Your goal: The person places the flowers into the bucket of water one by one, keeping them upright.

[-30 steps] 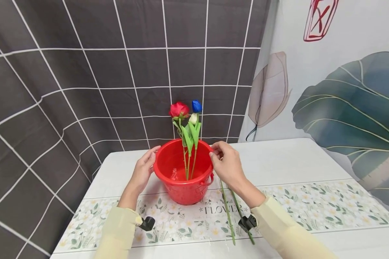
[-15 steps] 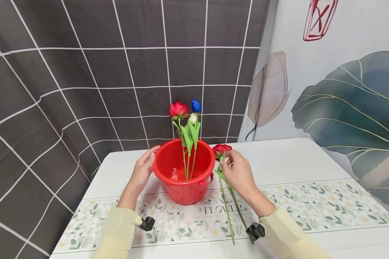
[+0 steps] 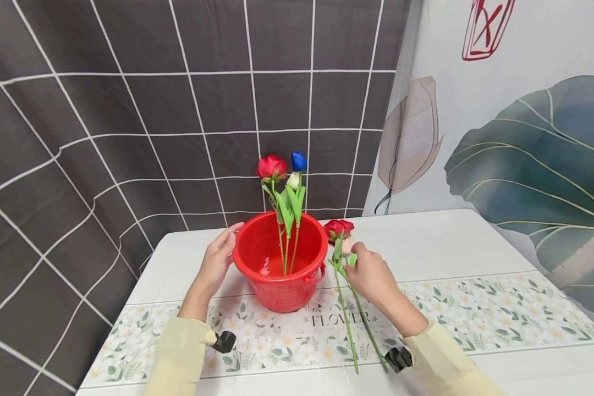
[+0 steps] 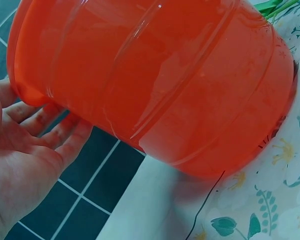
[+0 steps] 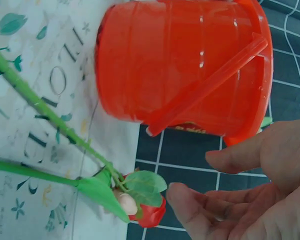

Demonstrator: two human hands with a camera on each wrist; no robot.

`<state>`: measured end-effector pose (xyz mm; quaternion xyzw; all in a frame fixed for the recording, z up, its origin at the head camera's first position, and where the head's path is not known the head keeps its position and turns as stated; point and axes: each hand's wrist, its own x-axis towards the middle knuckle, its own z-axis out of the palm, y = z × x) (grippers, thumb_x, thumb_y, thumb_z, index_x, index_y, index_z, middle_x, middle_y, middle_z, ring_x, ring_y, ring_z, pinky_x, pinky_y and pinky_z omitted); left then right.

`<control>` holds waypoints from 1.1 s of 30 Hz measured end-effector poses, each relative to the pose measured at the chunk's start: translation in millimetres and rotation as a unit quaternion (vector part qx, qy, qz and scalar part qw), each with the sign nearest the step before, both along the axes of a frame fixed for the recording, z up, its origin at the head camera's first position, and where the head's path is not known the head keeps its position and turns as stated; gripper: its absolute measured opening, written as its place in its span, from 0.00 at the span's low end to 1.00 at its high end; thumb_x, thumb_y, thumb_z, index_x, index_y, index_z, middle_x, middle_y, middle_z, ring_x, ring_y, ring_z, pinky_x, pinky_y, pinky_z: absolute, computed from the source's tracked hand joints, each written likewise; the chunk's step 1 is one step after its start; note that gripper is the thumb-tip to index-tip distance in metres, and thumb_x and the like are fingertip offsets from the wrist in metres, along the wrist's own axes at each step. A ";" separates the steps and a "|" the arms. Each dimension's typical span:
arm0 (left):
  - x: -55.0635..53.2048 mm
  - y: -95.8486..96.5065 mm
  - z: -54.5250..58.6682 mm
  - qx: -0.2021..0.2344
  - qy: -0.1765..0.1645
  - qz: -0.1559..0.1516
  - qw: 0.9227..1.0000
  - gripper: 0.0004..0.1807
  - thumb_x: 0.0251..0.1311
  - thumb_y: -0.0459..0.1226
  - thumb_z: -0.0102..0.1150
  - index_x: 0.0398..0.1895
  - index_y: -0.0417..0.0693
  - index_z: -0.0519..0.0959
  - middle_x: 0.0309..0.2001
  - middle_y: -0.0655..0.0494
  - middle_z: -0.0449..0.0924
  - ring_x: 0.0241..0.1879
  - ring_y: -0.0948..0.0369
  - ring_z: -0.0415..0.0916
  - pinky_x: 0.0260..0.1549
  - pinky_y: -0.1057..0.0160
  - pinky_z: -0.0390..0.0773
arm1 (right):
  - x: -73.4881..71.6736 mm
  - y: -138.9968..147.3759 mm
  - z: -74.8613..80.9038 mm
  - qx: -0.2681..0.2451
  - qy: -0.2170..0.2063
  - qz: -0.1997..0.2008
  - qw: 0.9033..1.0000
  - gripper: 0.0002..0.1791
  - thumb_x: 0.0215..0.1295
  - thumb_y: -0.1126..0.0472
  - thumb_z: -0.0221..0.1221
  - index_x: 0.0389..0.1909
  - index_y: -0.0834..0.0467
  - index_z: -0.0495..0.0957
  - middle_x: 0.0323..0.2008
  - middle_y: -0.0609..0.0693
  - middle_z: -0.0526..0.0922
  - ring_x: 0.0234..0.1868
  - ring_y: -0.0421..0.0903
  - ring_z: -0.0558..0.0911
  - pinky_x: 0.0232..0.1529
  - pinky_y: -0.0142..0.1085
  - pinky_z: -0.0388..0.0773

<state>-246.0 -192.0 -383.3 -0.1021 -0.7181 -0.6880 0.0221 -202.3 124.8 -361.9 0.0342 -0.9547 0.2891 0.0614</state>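
Note:
A red bucket (image 3: 280, 294) stands on the table, holding a red rose (image 3: 271, 166), a blue tulip (image 3: 298, 161) and a white tulip (image 3: 293, 180). My left hand (image 3: 219, 258) rests against the bucket's left side near the rim, its fingers fairly straight. In the left wrist view, the fingertips (image 4: 82, 131) pass behind the wall. My right hand (image 3: 373, 275) is right of the bucket, over two flowers lying there: another red rose (image 3: 339, 228) and a pale pink tulip (image 3: 346, 246). In the right wrist view, its thumb and fingers are apart with nothing between them.
The bucket's red handle (image 5: 210, 82) hangs down on its right side. Green stems (image 3: 345, 313) of the lying flowers reach toward the table's front across a floral printed strip (image 3: 450, 313). Behind the table hangs a dark cloth (image 3: 218, 104) with white grid lines.
My right hand has left the bucket's right rim and moved right and down toward the lying flowers, uncovering the rose and the pink tulip. The left hand stays at the bucket.

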 end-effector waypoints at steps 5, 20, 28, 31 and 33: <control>-0.1 0.8 0.3 0.001 -0.003 -0.002 1.000 0.25 0.75 0.42 0.39 0.71 0.43 0.61 0.68 0.44 0.64 0.65 0.50 0.64 0.52 0.72 0.74 | 1.9 5.8 -6.7 0.035 -0.045 0.007 0.998 0.25 0.59 0.65 0.63 0.54 0.71 0.68 0.30 0.60 0.81 0.26 0.48 0.77 0.24 0.40 0.73; -0.2 0.9 0.8 -0.006 -0.006 0.001 1.000 0.25 0.75 0.43 0.39 0.71 0.43 0.61 0.68 0.45 0.64 0.66 0.51 0.64 0.53 0.71 0.74 | 9.4 11.4 -23.9 0.068 -0.119 0.027 0.990 0.35 0.57 0.63 0.66 0.61 0.74 0.63 0.42 0.67 0.81 0.44 0.61 0.81 0.42 0.52 0.80; -0.5 1.0 0.4 -0.009 -0.005 0.000 1.000 0.26 0.75 0.43 0.38 0.71 0.43 0.60 0.68 0.45 0.64 0.65 0.51 0.64 0.52 0.71 0.75 | 12.7 11.6 -36.9 0.074 -0.152 0.031 0.985 0.40 0.55 0.63 0.68 0.64 0.74 0.60 0.46 0.70 0.79 0.44 0.61 0.81 0.41 0.52 0.80; -0.5 1.1 0.4 -0.008 -0.006 -0.001 1.000 0.25 0.75 0.43 0.38 0.71 0.43 0.60 0.68 0.45 0.64 0.65 0.51 0.64 0.52 0.71 0.75 | 14.6 11.9 -41.6 0.069 -0.151 0.034 0.986 0.39 0.55 0.64 0.68 0.64 0.74 0.61 0.45 0.69 0.79 0.43 0.60 0.80 0.41 0.52 0.80; -0.6 1.0 0.4 -0.007 -0.006 -0.002 1.000 0.25 0.75 0.42 0.38 0.71 0.43 0.60 0.68 0.45 0.63 0.65 0.51 0.64 0.52 0.71 0.75 | 15.6 12.3 -44.6 0.065 -0.145 0.036 0.987 0.38 0.54 0.64 0.68 0.62 0.75 0.62 0.42 0.68 0.80 0.41 0.59 0.81 0.39 0.51 0.80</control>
